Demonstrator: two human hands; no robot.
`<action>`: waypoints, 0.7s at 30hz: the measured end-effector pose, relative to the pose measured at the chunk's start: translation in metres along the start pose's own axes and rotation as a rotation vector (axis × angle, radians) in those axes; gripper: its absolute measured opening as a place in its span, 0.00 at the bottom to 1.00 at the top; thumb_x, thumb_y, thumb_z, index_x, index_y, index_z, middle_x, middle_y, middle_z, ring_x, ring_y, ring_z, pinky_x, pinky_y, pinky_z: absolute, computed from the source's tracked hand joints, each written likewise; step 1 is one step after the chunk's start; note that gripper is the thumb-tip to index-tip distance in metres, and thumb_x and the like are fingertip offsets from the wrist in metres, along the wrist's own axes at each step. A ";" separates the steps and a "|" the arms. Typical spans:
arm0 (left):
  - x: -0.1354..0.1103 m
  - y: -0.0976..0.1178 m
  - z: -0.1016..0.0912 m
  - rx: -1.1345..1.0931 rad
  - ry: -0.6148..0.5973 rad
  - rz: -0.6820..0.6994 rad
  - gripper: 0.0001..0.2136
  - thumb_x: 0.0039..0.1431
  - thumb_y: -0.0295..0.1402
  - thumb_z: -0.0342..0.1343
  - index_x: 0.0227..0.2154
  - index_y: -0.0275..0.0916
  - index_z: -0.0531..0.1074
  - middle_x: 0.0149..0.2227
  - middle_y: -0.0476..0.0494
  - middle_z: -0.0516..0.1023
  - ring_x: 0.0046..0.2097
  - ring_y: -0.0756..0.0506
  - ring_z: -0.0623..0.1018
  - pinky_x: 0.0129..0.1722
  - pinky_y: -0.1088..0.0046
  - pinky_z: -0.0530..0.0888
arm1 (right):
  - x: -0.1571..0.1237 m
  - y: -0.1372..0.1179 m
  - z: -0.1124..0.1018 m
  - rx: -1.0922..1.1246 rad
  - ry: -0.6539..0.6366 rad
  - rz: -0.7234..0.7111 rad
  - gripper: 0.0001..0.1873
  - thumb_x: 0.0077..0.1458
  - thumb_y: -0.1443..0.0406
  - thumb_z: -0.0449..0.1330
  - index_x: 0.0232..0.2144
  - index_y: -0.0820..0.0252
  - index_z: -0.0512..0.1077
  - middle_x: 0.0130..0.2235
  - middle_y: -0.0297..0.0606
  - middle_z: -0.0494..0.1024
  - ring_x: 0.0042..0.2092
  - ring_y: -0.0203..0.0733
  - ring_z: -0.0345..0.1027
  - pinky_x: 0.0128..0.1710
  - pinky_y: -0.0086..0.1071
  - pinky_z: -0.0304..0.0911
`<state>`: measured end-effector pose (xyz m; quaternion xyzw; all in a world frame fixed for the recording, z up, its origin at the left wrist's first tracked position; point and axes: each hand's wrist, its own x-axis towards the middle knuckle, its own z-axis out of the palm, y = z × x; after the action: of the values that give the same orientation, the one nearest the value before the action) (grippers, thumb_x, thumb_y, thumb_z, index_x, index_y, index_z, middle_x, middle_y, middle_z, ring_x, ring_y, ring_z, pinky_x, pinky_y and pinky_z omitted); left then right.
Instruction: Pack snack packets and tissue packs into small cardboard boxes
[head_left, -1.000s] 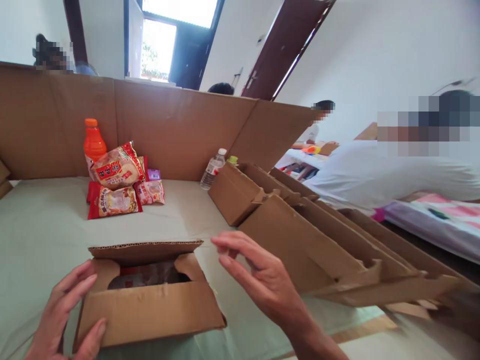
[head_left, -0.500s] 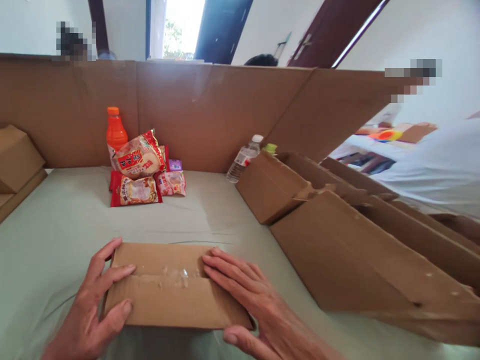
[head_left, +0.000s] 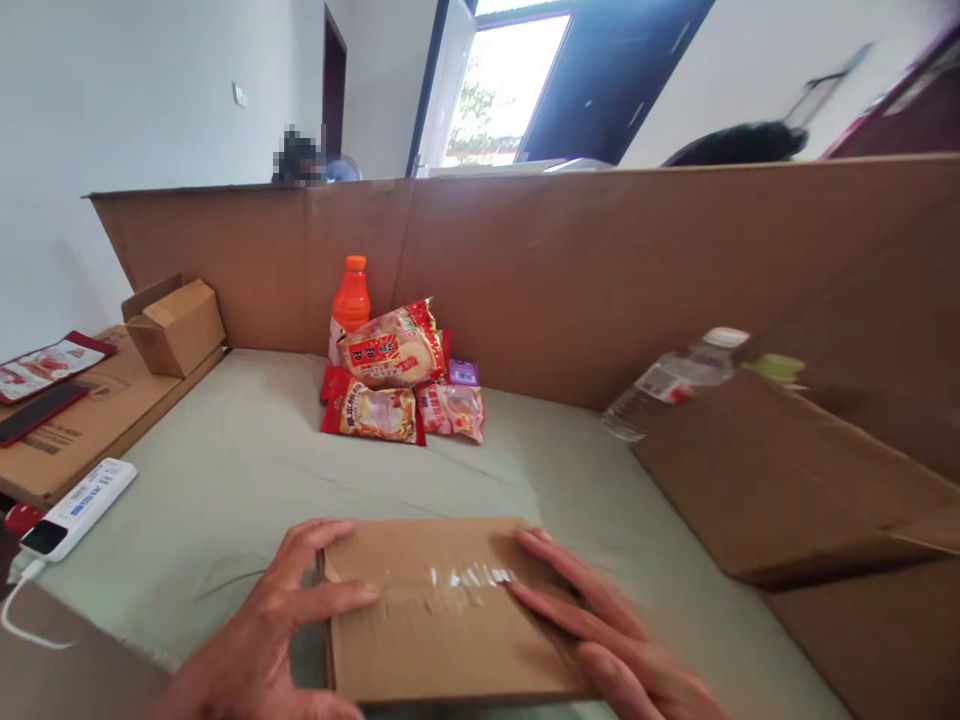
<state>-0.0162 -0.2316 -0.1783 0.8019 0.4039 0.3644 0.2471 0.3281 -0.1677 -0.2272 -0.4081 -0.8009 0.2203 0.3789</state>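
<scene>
A small brown cardboard box (head_left: 442, 650) lies on the pale green cloth in front of me, clear tape along the seam of its top. My left hand (head_left: 277, 620) holds its left end, fingers on the top and far corner and thumb low at the near corner. Against the right end rests my right hand (head_left: 592, 630), its fingers spread over the top and edge. Beyond the box, several snack packets sit in a pile: a red and clear rice cracker bag (head_left: 397, 350), a red and brown packet (head_left: 379, 410) and a pink packet (head_left: 454, 412). Behind them stands an orange drink bottle (head_left: 351, 300).
A tall cardboard panel (head_left: 570, 260) bounds the back. At right are a tilted clear water bottle (head_left: 667, 385) and cardboard compartments (head_left: 780, 470). On the left are a small open carton (head_left: 180, 325), a flat large box (head_left: 112, 400) and a white power bank (head_left: 82, 505) with a cable.
My view has swung left, so the snacks and panel appear further right and the left-side carton and power bank now show. Both hands stay on the box.
</scene>
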 end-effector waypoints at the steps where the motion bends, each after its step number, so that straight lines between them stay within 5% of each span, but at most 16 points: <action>1: -0.005 -0.001 -0.002 0.027 0.007 -0.005 0.36 0.50 0.50 0.69 0.62 0.58 0.64 0.69 0.39 0.55 0.69 0.29 0.59 0.60 0.44 0.69 | 0.009 -0.002 0.005 0.027 0.008 0.007 0.23 0.65 0.49 0.52 0.49 0.46 0.81 0.66 0.38 0.67 0.64 0.60 0.63 0.60 0.52 0.65; 4: -0.014 -0.005 -0.003 0.160 0.042 -0.065 0.42 0.41 0.40 0.75 0.61 0.57 0.65 0.70 0.37 0.51 0.68 0.26 0.58 0.58 0.41 0.71 | 0.036 -0.005 0.023 0.128 0.024 0.034 0.24 0.66 0.48 0.50 0.46 0.49 0.82 0.68 0.40 0.63 0.61 0.56 0.67 0.58 0.48 0.67; 7: -0.016 -0.007 0.000 0.230 0.131 -0.081 0.40 0.38 0.27 0.71 0.58 0.53 0.67 0.67 0.36 0.55 0.66 0.27 0.61 0.58 0.40 0.70 | 0.054 -0.003 0.040 0.233 0.017 0.082 0.23 0.66 0.49 0.52 0.44 0.50 0.83 0.67 0.40 0.64 0.63 0.55 0.65 0.59 0.46 0.66; 13: -0.015 -0.011 -0.005 0.204 0.280 -0.035 0.35 0.36 0.25 0.65 0.54 0.47 0.70 0.60 0.36 0.62 0.60 0.31 0.68 0.55 0.49 0.73 | 0.065 0.001 0.070 0.529 0.242 0.173 0.27 0.65 0.46 0.50 0.51 0.53 0.78 0.66 0.45 0.66 0.67 0.59 0.59 0.59 0.51 0.65; 21: -0.028 -0.024 -0.074 0.489 0.588 -0.164 0.17 0.52 0.30 0.60 0.47 0.42 0.76 0.55 0.39 0.66 0.54 0.38 0.74 0.53 0.56 0.76 | 0.078 0.008 0.118 0.780 0.312 0.357 0.23 0.61 0.47 0.56 0.42 0.55 0.81 0.61 0.49 0.72 0.61 0.59 0.66 0.43 0.45 0.75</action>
<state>-0.0974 -0.2340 -0.1608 0.6634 0.5953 0.4507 -0.0493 0.2096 -0.1042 -0.2724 -0.3949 -0.5086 0.5032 0.5764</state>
